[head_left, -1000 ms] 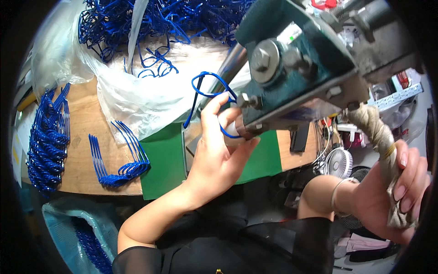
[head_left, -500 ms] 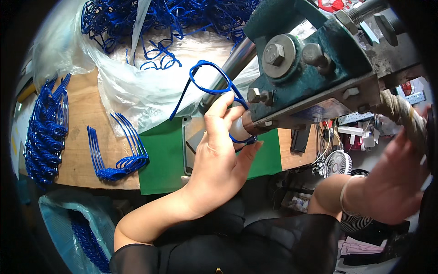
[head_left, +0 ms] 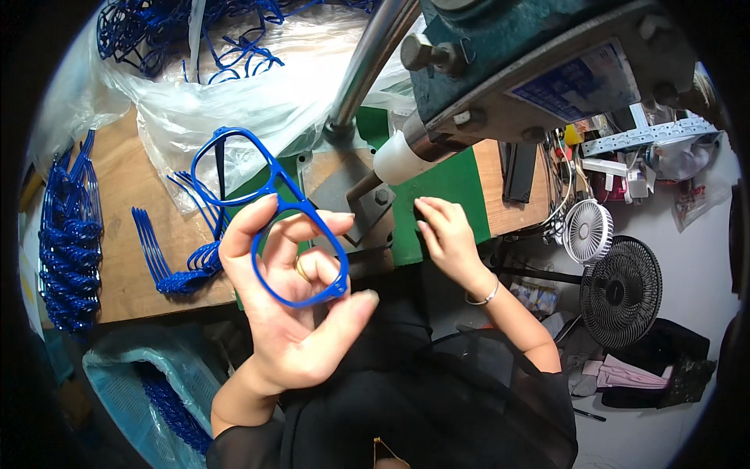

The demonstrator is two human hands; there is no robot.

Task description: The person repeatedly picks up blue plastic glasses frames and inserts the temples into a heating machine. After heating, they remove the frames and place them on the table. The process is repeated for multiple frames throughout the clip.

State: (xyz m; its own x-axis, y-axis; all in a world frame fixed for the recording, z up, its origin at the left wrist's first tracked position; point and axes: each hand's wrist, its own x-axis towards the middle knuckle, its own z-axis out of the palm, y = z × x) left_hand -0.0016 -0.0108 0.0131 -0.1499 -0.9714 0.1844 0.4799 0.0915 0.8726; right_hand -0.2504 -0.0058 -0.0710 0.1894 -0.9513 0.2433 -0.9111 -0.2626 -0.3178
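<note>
My left hand (head_left: 289,344) holds up a blue eyeglass frame (head_left: 287,181), its thumb and fingers around the lower rim. One temple shows behind the upper rim; a yellowish ring sits on a finger. Palm down on the green mat (head_left: 457,191), my right hand (head_left: 453,246) has its fingers loosely stretched, and I see nothing in them. Above it hangs the green press (head_left: 539,47), its white cylindrical tip (head_left: 402,156) pointing down-left. A metal block (head_left: 344,184) with a short rod lies below the tip, between my hands.
Left on the wooden table lie a tall stack of blue frames (head_left: 72,242) and a smaller stack (head_left: 183,280). Clear plastic (head_left: 258,117) holds tangled blue frames at the back. A blue bag (head_left: 117,391) stands lower left. Fans (head_left: 587,232), cables and a pole stand right.
My left hand has drawn the eyeglass frame away from the press tip, toward me and left. My right hand has left the wrapped press handle and come down to the green mat. The view has shifted.
</note>
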